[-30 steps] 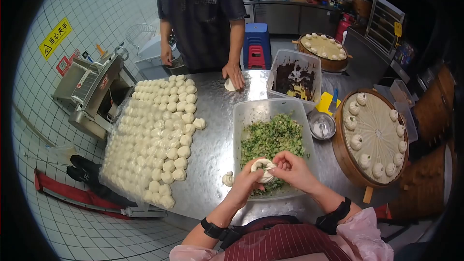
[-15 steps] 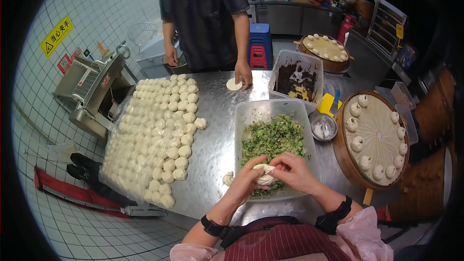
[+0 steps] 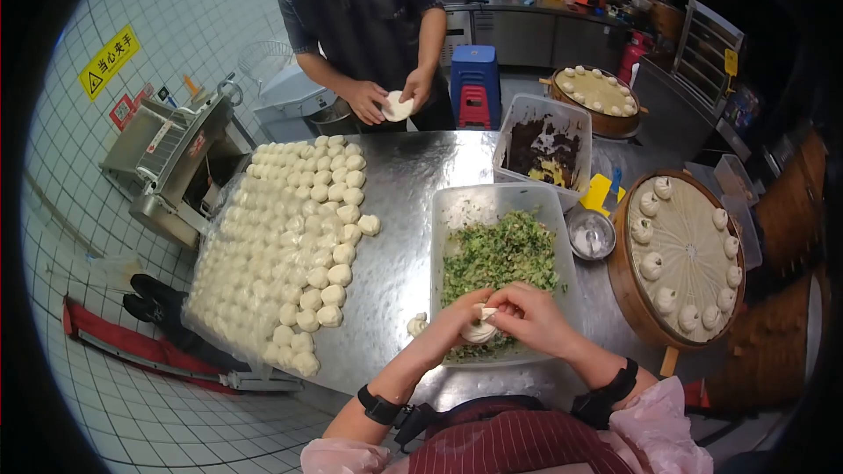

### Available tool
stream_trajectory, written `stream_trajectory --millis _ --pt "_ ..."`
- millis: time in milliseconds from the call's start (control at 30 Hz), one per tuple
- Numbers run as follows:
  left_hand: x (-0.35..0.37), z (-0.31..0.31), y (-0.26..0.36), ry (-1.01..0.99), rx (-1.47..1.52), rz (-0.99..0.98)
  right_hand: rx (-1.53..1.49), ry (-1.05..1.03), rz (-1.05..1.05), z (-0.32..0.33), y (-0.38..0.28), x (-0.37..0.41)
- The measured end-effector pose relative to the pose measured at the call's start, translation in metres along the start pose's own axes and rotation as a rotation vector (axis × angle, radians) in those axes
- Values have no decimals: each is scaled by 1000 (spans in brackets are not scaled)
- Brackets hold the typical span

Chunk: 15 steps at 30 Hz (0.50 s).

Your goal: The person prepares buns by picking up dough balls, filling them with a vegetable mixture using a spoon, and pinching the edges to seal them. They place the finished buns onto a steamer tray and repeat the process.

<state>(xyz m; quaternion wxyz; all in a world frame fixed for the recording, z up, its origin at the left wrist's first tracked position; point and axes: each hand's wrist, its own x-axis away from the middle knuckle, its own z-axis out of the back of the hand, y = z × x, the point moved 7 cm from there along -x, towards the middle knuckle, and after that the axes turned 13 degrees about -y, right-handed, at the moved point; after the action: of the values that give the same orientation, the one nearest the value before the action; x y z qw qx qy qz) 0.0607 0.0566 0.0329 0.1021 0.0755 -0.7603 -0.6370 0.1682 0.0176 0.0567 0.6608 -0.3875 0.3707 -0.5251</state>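
A pleated bun (image 3: 479, 332) is held between my two hands over the near end of a plastic tub (image 3: 442, 211) of chopped green filling (image 3: 505, 250). My left hand (image 3: 452, 320) cups the bun from the left side. With its fingertips pinched on the dough at the top, my right hand (image 3: 527, 314) grips the gathered edge. A small lump of dough (image 3: 416, 325) lies on the metal table just left of the tub. Whether the bun is fully closed at the top cannot be made out.
Many dough balls (image 3: 329, 274), partly under plastic film, cover the table's left side. A bamboo steamer (image 3: 689, 246) with pleated buns stands right, near a metal bowl (image 3: 591, 233), a yellow scraper (image 3: 597, 195) and a dark-filling tub (image 3: 544, 145). Across the table, a person holds a dough wrapper (image 3: 398, 107).
The bun's open rim has been drawn together more tightly, my right fingers now pinching its top. Across the table, the person has lifted the flat wrapper off the surface into both hands.
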Motion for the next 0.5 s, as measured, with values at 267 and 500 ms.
stream_trajectory --millis 267,500 --pt "11 22 -36 264 105 273 -203 -56 -82 -7 3 1" --pt "2 27 -45 257 33 358 -185 -122 -90 -13 -6 0"
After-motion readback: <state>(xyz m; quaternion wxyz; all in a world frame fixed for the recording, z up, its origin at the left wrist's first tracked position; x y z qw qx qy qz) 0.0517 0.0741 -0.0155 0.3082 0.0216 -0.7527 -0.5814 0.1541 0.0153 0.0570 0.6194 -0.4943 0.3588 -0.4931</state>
